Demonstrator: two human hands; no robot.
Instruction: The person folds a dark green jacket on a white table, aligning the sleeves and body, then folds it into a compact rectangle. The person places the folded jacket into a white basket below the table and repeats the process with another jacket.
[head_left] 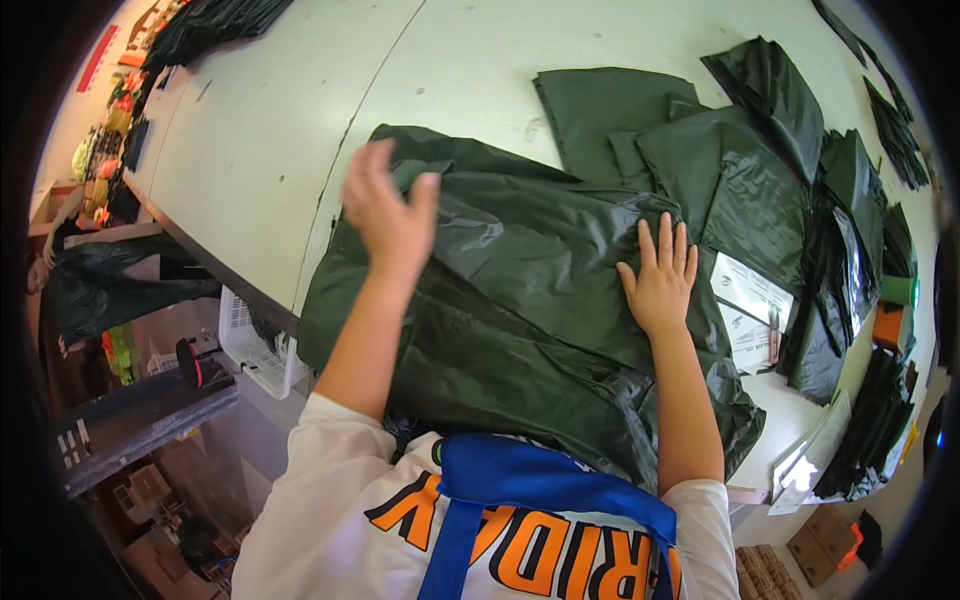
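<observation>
A large piece of dark green, shiny waterproof fabric (530, 250) lies spread on the pale table in front of me, creased and partly folded. It reaches toward my body at the near edge. My right hand (660, 275) rests flat on its right part, fingers spread. Over its far left corner is my left hand (390, 220), thumb apart from the fingers, which are slightly blurred; nothing shows in it. Whether this hand touches the fabric I cannot tell. The fabric's exact kind does not show.
Folded dark green pieces (740, 180) are piled at the right. Among them lie white printed sheets (745, 310). Farther right are a green and orange object (893, 305) and a black stack (870, 430). A white basket (250, 345) stands beyond the table's left edge, near another person (60, 225).
</observation>
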